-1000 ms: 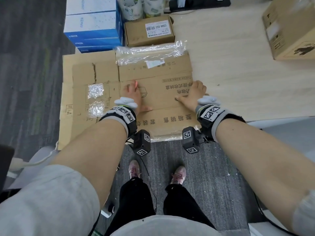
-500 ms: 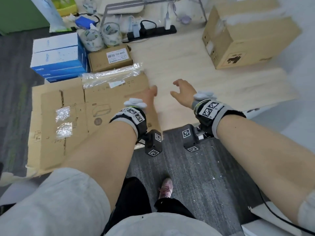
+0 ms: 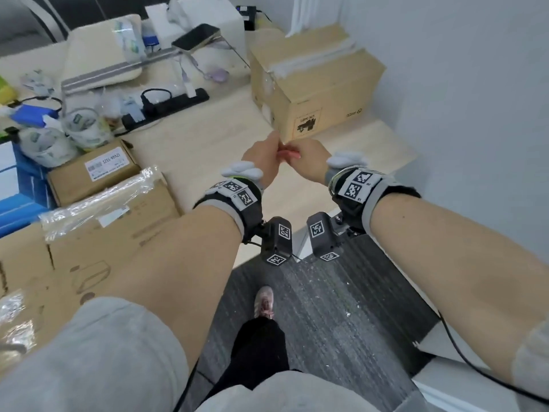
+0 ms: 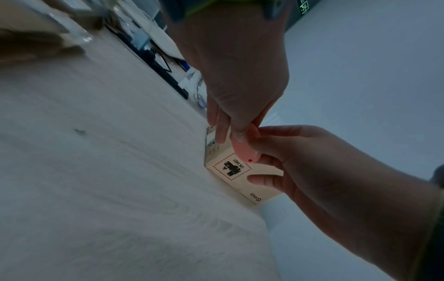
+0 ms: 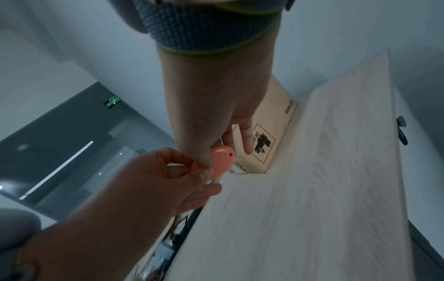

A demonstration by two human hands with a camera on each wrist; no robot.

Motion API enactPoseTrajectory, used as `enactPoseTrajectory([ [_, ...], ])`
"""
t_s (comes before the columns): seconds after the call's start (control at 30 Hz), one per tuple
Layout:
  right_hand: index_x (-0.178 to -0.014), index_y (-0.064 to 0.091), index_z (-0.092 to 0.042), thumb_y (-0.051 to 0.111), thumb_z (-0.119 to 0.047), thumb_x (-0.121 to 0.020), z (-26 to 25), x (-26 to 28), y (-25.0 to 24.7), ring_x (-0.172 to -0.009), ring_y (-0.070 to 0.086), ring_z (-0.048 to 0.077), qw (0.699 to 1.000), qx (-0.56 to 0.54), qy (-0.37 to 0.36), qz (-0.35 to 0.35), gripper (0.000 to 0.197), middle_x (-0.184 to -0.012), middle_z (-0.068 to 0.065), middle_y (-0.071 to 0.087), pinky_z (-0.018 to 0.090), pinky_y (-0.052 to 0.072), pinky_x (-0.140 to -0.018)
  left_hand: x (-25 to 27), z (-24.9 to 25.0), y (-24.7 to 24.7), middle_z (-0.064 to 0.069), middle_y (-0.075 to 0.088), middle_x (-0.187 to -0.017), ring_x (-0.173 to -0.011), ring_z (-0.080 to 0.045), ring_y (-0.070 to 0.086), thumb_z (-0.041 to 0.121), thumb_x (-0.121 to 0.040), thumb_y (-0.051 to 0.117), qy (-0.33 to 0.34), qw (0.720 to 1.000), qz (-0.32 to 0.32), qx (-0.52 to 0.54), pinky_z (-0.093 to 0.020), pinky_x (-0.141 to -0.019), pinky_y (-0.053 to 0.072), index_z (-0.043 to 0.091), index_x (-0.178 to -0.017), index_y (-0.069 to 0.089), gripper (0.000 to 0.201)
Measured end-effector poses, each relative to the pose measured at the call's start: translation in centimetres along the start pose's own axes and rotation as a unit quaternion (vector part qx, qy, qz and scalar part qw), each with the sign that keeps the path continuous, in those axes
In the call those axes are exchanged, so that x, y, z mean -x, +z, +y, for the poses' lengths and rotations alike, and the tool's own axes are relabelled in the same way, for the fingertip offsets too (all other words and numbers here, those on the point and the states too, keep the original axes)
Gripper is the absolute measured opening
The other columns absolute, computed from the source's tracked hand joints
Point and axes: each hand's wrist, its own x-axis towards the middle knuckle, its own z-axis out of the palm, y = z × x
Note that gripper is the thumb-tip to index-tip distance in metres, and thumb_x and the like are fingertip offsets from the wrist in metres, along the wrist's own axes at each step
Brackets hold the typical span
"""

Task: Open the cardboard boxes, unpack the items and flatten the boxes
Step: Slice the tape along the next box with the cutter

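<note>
A closed brown cardboard box (image 3: 315, 84) with a black shipping mark stands at the far right of the pale wooden table (image 3: 202, 138), against the wall. Just in front of its near corner, both hands meet over the table on a small pink oval tool (image 3: 287, 154). My left hand (image 3: 274, 148) pinches one end of it (image 4: 245, 150) between thumb and fingers. My right hand (image 3: 294, 156) grips the other end (image 5: 222, 161), with two fingers stretched towards the box (image 5: 264, 133). A flattened cardboard box (image 3: 89, 248) lies at the left.
Crumpled clear plastic film (image 3: 98, 200) lies on the flattened cardboard, and a small labelled carton (image 3: 92, 171) sits behind it. Blue boxes (image 3: 17, 185), tape rolls (image 3: 83, 126), a black power strip (image 3: 166, 105) and a phone on a stand (image 3: 196, 37) crowd the back left. Grey carpet (image 3: 341, 307) lies below.
Both hands left the flattened cardboard, moved right and came together on the pink tool in front of the closed box. The view swung right with them.
</note>
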Motion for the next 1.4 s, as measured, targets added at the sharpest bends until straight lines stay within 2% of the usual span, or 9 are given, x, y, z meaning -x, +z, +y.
enactPoseTrajectory([
  [0.27, -0.101, 0.065, -0.007, 0.046, -0.038, -0.099, 4.9, -6.8, -4.2, -0.083, 0.055, 0.023, 0.996, -0.036, 0.045, 0.061, 0.036, -0.093, 0.007, 0.064, 0.029, 0.030, -0.065, -10.0, 1.9, -0.1, -0.009, 0.061, -0.113, -0.087, -0.027, 0.057, 0.012, -0.094, 0.044, 0.036, 0.999, 0.024, 0.021, -0.036, -0.073, 0.045, 0.016, -0.124, 0.040, 0.031],
  [0.4, -0.106, 0.053, -0.009, 0.039, -0.038, -0.101, 7.9, -9.8, -6.0, -0.082, 0.058, 0.022, 0.983, -0.081, 0.116, 0.113, 0.032, -0.097, 0.004, 0.064, 0.032, 0.042, -0.070, -14.5, 2.8, 0.1, -0.012, 0.043, -0.140, -0.120, -0.028, 0.047, 0.000, -0.089, 0.049, 0.008, 0.999, 0.048, -0.019, -0.039, -0.092, 0.043, 0.014, -0.142, 0.031, 0.057],
  [0.57, -0.118, 0.046, -0.007, 0.037, -0.027, -0.103, 11.9, -12.7, -8.4, -0.089, 0.064, 0.028, 0.978, -0.081, 0.134, 0.142, 0.027, -0.102, 0.011, 0.067, 0.035, 0.049, -0.075, -18.7, 3.8, 1.5, -0.005, 0.035, -0.147, -0.131, -0.027, 0.036, 0.020, -0.092, 0.051, -0.010, 0.990, 0.116, -0.086, -0.039, -0.093, 0.038, 0.017, -0.144, 0.032, 0.055],
  [0.7, -0.107, 0.055, -0.009, 0.037, -0.038, -0.102, 15.1, -15.0, -10.5, -0.080, 0.062, 0.026, 0.975, -0.090, 0.133, 0.156, 0.035, -0.091, 0.007, 0.064, 0.035, 0.049, -0.073, -21.8, 5.4, 3.1, -0.002, 0.027, -0.154, -0.140, -0.025, 0.025, 0.035, -0.095, 0.046, -0.079, 0.983, 0.127, -0.106, -0.045, -0.105, 0.030, 0.020, -0.146, 0.031, 0.056],
  [0.83, -0.114, 0.055, -0.006, 0.045, -0.028, -0.100, 18.1, -16.9, -12.7, -0.089, 0.057, 0.018, 0.975, -0.087, 0.109, 0.174, 0.028, -0.103, 0.001, 0.061, 0.022, 0.037, -0.071, -23.8, 6.8, 4.6, -0.002, 0.013, -0.160, -0.147, -0.025, 0.008, 0.047, -0.098, 0.035, -0.130, 0.975, 0.115, -0.135, -0.050, -0.113, 0.017, 0.025, -0.151, 0.022, 0.058],
  [0.93, -0.122, 0.054, -0.009, 0.047, -0.023, -0.099, 20.1, -18.2, -13.4, -0.104, 0.058, 0.022, 0.977, -0.075, 0.097, 0.172, 0.028, -0.117, 0.007, 0.062, 0.022, 0.038, -0.077, -24.7, 7.1, 4.8, -0.006, 0.008, -0.161, -0.147, -0.031, 0.003, 0.048, -0.099, 0.030, -0.151, 0.976, 0.087, -0.131, -0.060, -0.114, 0.007, 0.023, -0.152, 0.018, 0.060],
  [1.07, -0.110, 0.062, -0.017, 0.044, -0.041, -0.098, 22.2, -20.6, -14.5, -0.098, 0.060, 0.027, 0.982, -0.028, 0.087, 0.164, 0.032, -0.105, 0.006, 0.064, 0.035, 0.047, -0.083, -25.9, 7.1, 5.7, -0.010, 0.005, -0.161, -0.147, -0.035, 0.001, 0.049, -0.099, 0.027, -0.189, 0.973, 0.068, -0.117, -0.063, -0.112, 0.002, 0.021, -0.153, 0.017, 0.062],
  [1.17, -0.118, 0.059, -0.021, 0.038, -0.049, -0.098, 23.2, -21.9, -15.2, -0.114, 0.048, 0.030, 0.976, 0.075, 0.118, 0.165, 0.040, -0.123, 0.010, 0.052, 0.041, 0.041, -0.090, -26.0, 6.6, 6.7, -0.006, -0.002, -0.161, -0.147, -0.031, -0.008, 0.052, -0.099, 0.021, -0.203, 0.967, 0.037, -0.147, -0.065, -0.111, 0.002, 0.024, -0.153, 0.010, 0.062],
  [1.4, -0.121, 0.058, -0.017, 0.043, -0.029, -0.099, 24.1, -24.6, -14.5, -0.112, 0.051, 0.035, 0.985, 0.077, 0.119, 0.094, 0.029, -0.125, 0.014, 0.053, 0.038, 0.038, -0.093, -25.8, 6.3, 7.1, -0.009, -0.009, -0.161, -0.146, -0.031, -0.013, 0.054, -0.099, 0.017, -0.214, 0.956, 0.062, -0.190, -0.062, -0.113, 0.001, 0.029, -0.152, 0.012, 0.059],
])
